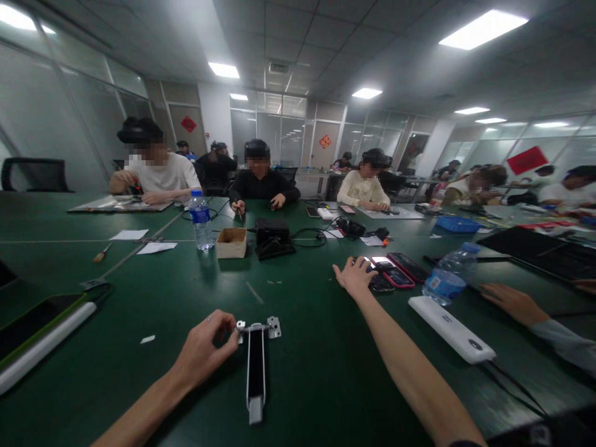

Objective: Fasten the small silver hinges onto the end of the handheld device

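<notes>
On the green table before me lies a long, narrow black piece with a pale frame [256, 366], its kind unclear. A small metal plate [274, 327] sits at either side of its far end. The thumb and fingers of my left hand [209, 341] are pinched together at the left plate. My right hand [356, 276] is stretched out farther away, fingers apart, at the left edge of a group of phones [395, 273]. Its fingertips partly cover the nearest phones, and whether they touch is hard to tell.
A white power bank [451, 329] and a water bottle [451, 273] are at right, near another person's hand [512, 303]. Ahead stand a second bottle [201, 220], a small open box [231, 243] and a black device [273, 237]. Several people sit across the table.
</notes>
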`<action>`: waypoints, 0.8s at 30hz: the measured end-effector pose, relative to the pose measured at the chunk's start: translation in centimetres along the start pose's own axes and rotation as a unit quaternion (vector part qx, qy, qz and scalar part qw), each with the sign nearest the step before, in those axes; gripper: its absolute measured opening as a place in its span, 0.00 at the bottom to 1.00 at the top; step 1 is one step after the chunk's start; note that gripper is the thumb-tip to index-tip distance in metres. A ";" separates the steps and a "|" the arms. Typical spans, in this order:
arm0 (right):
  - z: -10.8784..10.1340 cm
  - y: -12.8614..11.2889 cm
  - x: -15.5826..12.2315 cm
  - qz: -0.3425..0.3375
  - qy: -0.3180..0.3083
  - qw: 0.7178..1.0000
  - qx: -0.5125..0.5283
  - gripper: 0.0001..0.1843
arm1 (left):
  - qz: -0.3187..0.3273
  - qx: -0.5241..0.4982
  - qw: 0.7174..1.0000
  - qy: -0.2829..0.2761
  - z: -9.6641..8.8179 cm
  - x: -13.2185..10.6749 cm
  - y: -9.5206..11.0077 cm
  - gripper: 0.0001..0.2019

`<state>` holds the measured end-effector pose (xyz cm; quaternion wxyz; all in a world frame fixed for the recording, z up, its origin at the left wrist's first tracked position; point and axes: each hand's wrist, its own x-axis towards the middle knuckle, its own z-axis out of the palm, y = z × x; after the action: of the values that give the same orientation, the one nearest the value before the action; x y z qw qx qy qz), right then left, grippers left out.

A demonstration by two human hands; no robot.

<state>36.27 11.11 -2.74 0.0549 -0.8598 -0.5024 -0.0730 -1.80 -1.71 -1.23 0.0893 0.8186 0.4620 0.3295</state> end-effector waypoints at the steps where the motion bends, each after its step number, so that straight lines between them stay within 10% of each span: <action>1: -0.2 -0.3 -0.2 -0.012 0.007 1.000 -0.001 0.39 | -0.004 -0.001 1.000 -0.002 0.0 0.0 0.0 0.09; 6: -1.2 -3.6 -2.8 -0.169 0.052 0.983 0.056 0.25 | -0.042 -0.012 0.998 -0.033 -0.4 0.2 0.3 0.09; 12: -3.0 -7.5 -8.2 -0.391 0.031 0.897 0.203 0.14 | -0.059 -0.005 0.995 -0.078 -0.8 0.4 -0.2 0.05; 18: -4.2 -6.5 -13.5 -0.485 -0.046 0.808 0.331 0.10 | -0.058 -0.022 0.992 -0.113 -0.7 0.1 -0.3 0.04; 24: -4.1 -5.8 -15.0 -0.533 -0.098 0.776 0.322 0.06 | -0.038 -0.033 0.992 -0.117 -0.6 0.2 -0.1 0.06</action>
<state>23.65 0.43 -1.27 0.2315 -0.3885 -0.8774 0.1601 -2.17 -1.61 -0.67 0.1820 0.8298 0.4685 0.2428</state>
